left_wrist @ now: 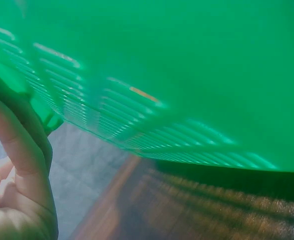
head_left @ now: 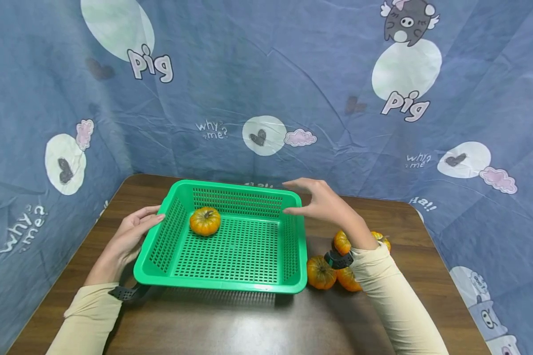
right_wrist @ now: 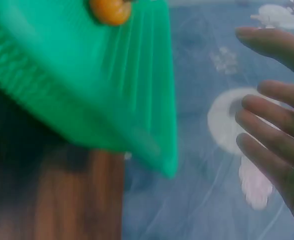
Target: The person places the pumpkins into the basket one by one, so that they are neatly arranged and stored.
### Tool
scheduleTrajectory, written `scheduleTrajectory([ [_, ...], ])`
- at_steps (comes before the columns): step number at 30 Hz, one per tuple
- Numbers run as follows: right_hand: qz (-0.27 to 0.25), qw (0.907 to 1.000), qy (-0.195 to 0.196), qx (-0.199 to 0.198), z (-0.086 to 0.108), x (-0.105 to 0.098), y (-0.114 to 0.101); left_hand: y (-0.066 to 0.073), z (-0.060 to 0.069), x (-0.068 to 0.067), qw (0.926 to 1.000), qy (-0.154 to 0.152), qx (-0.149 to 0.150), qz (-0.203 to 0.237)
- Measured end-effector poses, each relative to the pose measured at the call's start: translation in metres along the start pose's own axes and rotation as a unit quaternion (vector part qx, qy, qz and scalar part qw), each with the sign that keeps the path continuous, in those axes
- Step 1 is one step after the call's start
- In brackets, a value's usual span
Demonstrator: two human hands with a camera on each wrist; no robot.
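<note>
Gripping the basket (head_left: 219, 285) by its side, the left hand (head_left: 135, 230) is resting its thumb on the rim; its fingers are partly hiding behind the outer wall. The right hand (head_left: 323, 199) is hovering just beside the opposite side, thumb and fingers parted, holding nothing; the right wrist view is showing bare space between fingers and basket. Hands are standing well apart, the basket lying between them and casting a slatted shadow on the table (head_left: 222, 328).

One pumpkin (head_left: 205, 221) is sitting inside the basket, nearer the left hand than the right. Four other pumpkins (head_left: 321, 273) are clustering below and beside the right wrist, outside the basket; the right forearm is partly covering some of them.

Both wrists are wearing black bands (head_left: 337, 260), with pale sleeves (head_left: 395, 301) covering the forearms. Beyond both hands, a printed blue curtain (head_left: 231, 74) is hanging behind the table.
</note>
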State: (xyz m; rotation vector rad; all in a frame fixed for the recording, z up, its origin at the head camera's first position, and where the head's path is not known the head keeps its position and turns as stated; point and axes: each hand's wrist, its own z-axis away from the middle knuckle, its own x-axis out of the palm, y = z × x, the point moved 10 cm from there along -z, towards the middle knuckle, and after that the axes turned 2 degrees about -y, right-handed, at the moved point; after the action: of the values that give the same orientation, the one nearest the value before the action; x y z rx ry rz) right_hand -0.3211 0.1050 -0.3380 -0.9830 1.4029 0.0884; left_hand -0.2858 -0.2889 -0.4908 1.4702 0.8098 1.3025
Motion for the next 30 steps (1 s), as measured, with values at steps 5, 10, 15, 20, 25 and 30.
scheduleTrajectory([
  [5, -0.009, 0.9994, 0.014, 0.029, 0.031, -0.007, 0.025, -0.002, -0.001, -0.001, 0.9999, 0.003, -0.007, -0.006],
  [10, 0.007, 0.9978, 0.021, 0.062, 0.06, -0.01, 0.052, 0.0, 0.0, 0.0, 1.0, -0.001, -0.003, 0.0],
  [15, 0.027, 0.9952, 0.019, 0.092, 0.088, -0.01, 0.077, 0.001, 0.0, 0.001, 0.9999, -0.006, 0.001, 0.009],
  [20, 0.032, 0.9927, 0.008, 0.116, 0.111, -0.004, 0.098, 0.0, -0.001, 0.001, 0.9999, -0.006, 0.002, 0.011],
  [25, 0.052, 0.9888, 0.003, 0.14, 0.128, 0.001, 0.114, -0.001, -0.001, 0.001, 0.9999, -0.006, 0.001, 0.012],
  [30, 0.063, 0.9863, -0.006, 0.152, 0.139, 0.007, 0.125, -0.003, -0.002, 0.001, 0.9998, -0.005, 0.0, 0.018],
])
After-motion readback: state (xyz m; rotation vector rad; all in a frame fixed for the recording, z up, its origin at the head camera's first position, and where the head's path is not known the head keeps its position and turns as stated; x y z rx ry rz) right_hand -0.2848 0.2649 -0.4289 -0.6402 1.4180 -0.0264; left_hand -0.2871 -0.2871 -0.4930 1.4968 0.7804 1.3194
